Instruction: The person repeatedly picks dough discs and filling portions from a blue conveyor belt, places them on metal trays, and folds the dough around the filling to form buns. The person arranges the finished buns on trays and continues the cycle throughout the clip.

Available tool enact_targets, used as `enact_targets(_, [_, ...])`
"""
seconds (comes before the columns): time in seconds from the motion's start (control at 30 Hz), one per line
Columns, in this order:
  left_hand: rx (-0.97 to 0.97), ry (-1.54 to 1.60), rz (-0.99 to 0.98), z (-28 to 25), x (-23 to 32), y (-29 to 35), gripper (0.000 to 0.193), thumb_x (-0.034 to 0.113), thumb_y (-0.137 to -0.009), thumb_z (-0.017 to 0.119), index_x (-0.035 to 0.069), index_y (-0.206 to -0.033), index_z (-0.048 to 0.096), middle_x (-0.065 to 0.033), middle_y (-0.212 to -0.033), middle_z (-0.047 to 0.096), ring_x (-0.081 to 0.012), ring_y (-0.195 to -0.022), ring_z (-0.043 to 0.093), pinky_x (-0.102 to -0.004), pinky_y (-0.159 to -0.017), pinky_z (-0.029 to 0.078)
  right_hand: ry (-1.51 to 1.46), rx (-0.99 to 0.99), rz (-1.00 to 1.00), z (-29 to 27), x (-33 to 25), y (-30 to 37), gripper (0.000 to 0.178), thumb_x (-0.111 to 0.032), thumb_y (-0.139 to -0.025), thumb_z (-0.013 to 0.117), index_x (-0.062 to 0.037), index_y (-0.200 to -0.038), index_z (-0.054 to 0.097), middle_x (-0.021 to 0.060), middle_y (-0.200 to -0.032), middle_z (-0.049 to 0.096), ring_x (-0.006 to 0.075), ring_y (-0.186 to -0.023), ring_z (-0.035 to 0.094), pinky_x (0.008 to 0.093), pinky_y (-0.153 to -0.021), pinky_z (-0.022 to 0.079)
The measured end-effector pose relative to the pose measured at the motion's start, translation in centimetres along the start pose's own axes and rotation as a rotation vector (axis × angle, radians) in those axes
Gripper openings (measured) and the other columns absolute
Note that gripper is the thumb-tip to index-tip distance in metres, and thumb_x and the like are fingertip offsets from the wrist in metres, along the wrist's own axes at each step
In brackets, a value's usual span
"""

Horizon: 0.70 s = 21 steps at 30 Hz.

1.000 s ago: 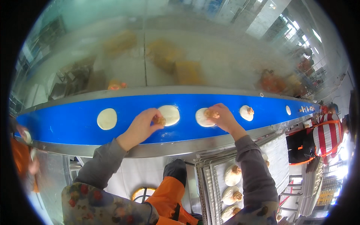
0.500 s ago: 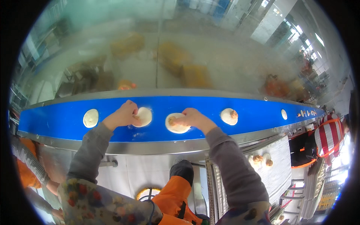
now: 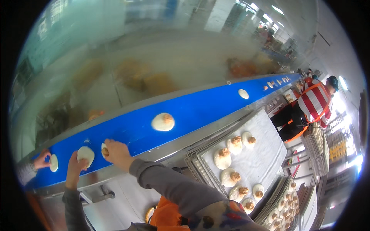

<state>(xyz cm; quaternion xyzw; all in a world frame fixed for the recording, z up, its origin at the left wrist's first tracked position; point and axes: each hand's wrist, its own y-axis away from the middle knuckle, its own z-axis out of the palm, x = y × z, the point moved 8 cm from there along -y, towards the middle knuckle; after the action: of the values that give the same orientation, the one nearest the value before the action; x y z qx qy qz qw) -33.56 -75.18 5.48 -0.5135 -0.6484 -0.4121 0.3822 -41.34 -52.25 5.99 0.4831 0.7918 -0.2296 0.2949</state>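
Observation:
My left hand (image 3: 75,168) pinches the edge of a flat, pale dough disc (image 3: 86,155), its thumb over the near side of the disc. My right hand (image 3: 118,154) grips a dough piece with brown filling (image 3: 105,151); its fingers cover much of the piece. Both hands are over the near part of a blue conveyor belt (image 3: 135,133). Farther right on the belt lies another dough disc with brown filling (image 3: 163,122), touched by no hand. A co-worker's hand (image 3: 41,159) at the far left touches or nearly touches a plain dough disc (image 3: 54,163).
To my right, a stack of trays topped by a cloth-lined one (image 3: 266,142) holds several filled dough pieces (image 3: 230,177). Beyond it stands a person in a red-and-white striped top (image 3: 314,101). More dough pieces (image 3: 243,93) lie along the belt. A metal rail (image 3: 185,136) edges it.
The view has swung right, bringing the trays further in. My right hand has drawn its filled dough piece toward the belt's near edge. My left hand still holds a plain disc.

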Motion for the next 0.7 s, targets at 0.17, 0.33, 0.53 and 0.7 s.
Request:
enact_targets(0.17, [-0.12,0.546,-0.062,5.2,5.2,2.7,0.052,0.03,-0.099,0.066,0.003,-0.141,0.051,-0.0069,-0.118,0.066,-0.0122,-0.094,0.066,-0.0255,-0.07,0.055,-0.202,-0.174,0.043,-6.5,1.8,0.4,0.047,-0.036,-0.083,0.077,-0.0046,-0.115,0.064,0.0205,-0.111,0.07,0.0359,-0.096,0.071,0.0441,-0.079,0.057])
enact_targets(0.33, [-0.589,0.648,-0.027,20.3,17.2,4.9,0.052,0.022,-0.102,0.061,0.003,-0.149,0.045,-0.0076,-0.13,0.063,-0.0158,-0.108,0.065,-0.0294,-0.085,0.055,-0.554,0.003,0.093,-29.9,12.6,10.8,0.05,-0.037,-0.088,0.08,-0.0028,-0.122,0.065,0.0094,-0.109,0.072,0.0192,-0.096,0.069,0.0361,-0.08,0.057])
enact_targets(0.53, [-1.233,0.43,0.095,43.9,30.6,9.0,0.055,0.008,-0.092,0.072,0.0,-0.141,0.049,-0.008,-0.12,0.065,-0.0136,-0.099,0.065,-0.0281,-0.083,0.055,-0.565,0.678,0.695,-50.1,31.6,29.6,0.046,-0.035,-0.096,0.071,-0.0004,-0.125,0.063,0.0064,-0.098,0.07,0.0132,-0.075,0.068,0.0263,-0.058,0.054])
enact_targets(0.7, [-1.384,0.31,0.189,57.6,36.3,9.4,0.054,0.021,-0.092,0.076,-0.001,-0.136,0.055,-0.0072,-0.109,0.07,-0.0103,-0.09,0.066,-0.0258,-0.076,0.053,-0.696,0.628,0.817,-51.2,41.1,33.5,0.042,-0.033,-0.095,0.071,0.0,-0.119,0.064,0.0047,-0.09,0.068,0.0108,-0.065,0.063,0.0242,-0.053,0.05])
